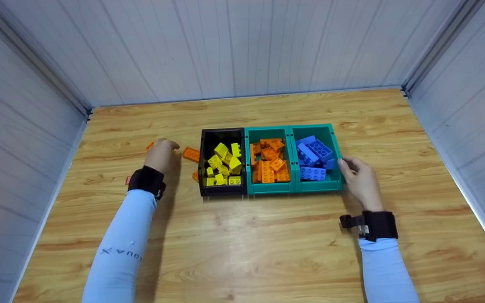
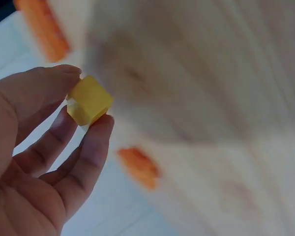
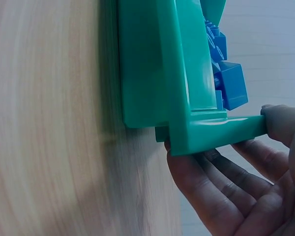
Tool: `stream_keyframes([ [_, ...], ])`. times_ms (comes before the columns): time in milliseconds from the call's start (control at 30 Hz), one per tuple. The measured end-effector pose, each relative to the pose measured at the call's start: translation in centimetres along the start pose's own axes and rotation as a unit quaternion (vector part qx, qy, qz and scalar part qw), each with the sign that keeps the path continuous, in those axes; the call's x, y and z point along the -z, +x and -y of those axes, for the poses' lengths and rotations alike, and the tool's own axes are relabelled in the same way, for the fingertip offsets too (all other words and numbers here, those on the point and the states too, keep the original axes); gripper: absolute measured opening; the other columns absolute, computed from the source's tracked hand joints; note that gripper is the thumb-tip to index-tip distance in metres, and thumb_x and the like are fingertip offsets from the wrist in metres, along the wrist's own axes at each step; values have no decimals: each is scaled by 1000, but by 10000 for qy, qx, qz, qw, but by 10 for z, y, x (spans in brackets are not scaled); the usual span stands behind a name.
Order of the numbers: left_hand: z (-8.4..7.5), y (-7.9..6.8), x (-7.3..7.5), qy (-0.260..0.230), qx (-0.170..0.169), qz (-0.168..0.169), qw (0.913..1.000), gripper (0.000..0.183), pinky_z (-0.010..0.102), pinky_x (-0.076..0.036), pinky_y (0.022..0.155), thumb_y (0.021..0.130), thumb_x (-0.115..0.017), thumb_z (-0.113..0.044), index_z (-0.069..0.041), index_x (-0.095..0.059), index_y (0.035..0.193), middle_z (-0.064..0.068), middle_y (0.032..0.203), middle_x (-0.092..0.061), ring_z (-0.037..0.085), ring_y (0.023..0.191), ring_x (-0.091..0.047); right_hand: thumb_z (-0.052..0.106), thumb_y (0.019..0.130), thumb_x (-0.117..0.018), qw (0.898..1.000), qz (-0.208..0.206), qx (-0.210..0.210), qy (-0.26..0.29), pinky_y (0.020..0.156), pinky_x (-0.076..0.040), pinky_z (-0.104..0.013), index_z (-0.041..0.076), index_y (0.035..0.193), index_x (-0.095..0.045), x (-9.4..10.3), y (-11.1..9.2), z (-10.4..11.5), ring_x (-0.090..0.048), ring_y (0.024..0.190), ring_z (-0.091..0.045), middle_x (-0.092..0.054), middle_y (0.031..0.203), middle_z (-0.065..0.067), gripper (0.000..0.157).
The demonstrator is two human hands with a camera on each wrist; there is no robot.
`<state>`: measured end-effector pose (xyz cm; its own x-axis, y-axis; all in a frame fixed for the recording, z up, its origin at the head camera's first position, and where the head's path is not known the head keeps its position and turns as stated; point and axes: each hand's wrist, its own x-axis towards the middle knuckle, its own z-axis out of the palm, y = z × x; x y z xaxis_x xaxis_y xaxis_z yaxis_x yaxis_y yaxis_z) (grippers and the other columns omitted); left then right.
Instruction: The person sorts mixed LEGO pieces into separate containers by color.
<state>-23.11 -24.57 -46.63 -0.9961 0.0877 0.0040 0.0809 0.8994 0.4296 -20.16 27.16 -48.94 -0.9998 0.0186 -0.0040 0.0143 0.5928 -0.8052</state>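
Note:
Between the thumb and fingertips of my left hand (image 1: pixel 159 156) is a small yellow toy brick (image 2: pixel 90 101), held above the table left of the bins. Loose orange bricks (image 1: pixel 190 154) lie near that hand, one between it and the black bin (image 1: pixel 224 192). My right hand (image 1: pixel 363 185) grips the right side of the green bin (image 1: pixel 320 187) holding blue bricks (image 1: pixel 313 173). In the right wrist view its thumb is at the rim, with the other fingers under and along the outside of the edge.
The three bins stand side by side: black with yellow bricks (image 1: pixel 224 158), a middle green bin (image 1: pixel 270 190) with orange bricks (image 1: pixel 267 171), then the blue-filled one. A small red piece (image 1: pixel 128 180) lies by the left wrist. Pale panel walls (image 1: pixel 251 50) enclose the wooden table (image 1: pixel 251 248).

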Motion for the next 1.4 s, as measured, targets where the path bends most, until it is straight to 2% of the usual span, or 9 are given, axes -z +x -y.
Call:
stream_keyframes([
  [167,-44,-15,14,-423,-396,-828,9949,32,47,-50,90,92,-67,2,7,-64,123,27,118,-58,40,108,-57,44,103,-47,9999,64,-117,-4,100,-46,-52,1,136,-56,1,0,2,-50,127,-39,-58,134,-22,55],
  [267,-76,-23,14,-585,-730,-1210,9882,31,42,-52,89,91,-70,0,3,-67,122,22,116,-60,35,106,-59,46,103,-46,9999,47,-157,-22,100,-45,-53,0,136,-56,2,-1,2,-50,128,-40,-58,133,-23,57],
  [433,-110,-37,-9,-904,-1010,-1409,9807,30,36,-53,89,87,-73,2,1,-69,117,17,114,-64,29,104,-62,46,102,-47,9999,41,-118,-2,100,-45,-53,-1,136,-56,2,-2,1,-49,128,-42,-58,132,-24,59],
  [700,-129,-52,-48,-1091,-1241,-1624,9728,27,35,-53,89,85,-75,4,1,-72,111,14,108,-66,29,104,-62,45,103,-46,10000,19,-40,-80,101,-44,-54,-3,136,-55,3,-3,0,-49,128,-42,-57,132,-25,58],
  [867,-125,-56,-46,-1215,-1180,-2030,9644,25,35,-53,88,86,-74,4,0,-72,110,13,107,-66,28,101,-63,48,103,-45,9999,80,-79,-101,101,-43,-54,-1,137,-55,2,-2,0,-48,129,-42,-57,134,-25,61],
  [967,-115,-59,-36,-1544,-780,-2326,9571,23,36,-54,84,87,-72,4,0,-72,110,15,107,-67,29,96,-63,47,103,-45,9999,31,-68,-116,100,-45,-53,-1,136,-56,3,-3,0,-49,129,-42,-57,133,-24,59],
  [1067,-98,-61,-27,-1816,-187,-2338,9550,24,39,-54,82,89,-70,3,1,-71,113,18,108,-66,31,94,-63,45,104,-45,9999,-22,-29,-132,99,-46,-54,-1,135,-56,4,-3,-1,-49,128,-43,-57,133,-25,57],
  [1267,-63,-65,-21,-1847,930,-1391,9684,32,44,-48,87,94,-65,-1,2,-65,126,20,121,-62,35,102,-59,46,104,-45,9999,3,-39,-162,101,-44,-54,-2,138,-55,2,-2,1,-49,128,-43,-56,134,-25,59],
  [1400,-49,-64,-27,-1894,1148,-714,9725,38,46,-49,89,95,-62,-1,3,-60,132,24,127,-59,38,108,-58,44,104,-45,9998,-13,17,-186,101,-44,-53,-2,137,-55,1,-1,2,-49,127,-43,-57,133,-25,58],
])
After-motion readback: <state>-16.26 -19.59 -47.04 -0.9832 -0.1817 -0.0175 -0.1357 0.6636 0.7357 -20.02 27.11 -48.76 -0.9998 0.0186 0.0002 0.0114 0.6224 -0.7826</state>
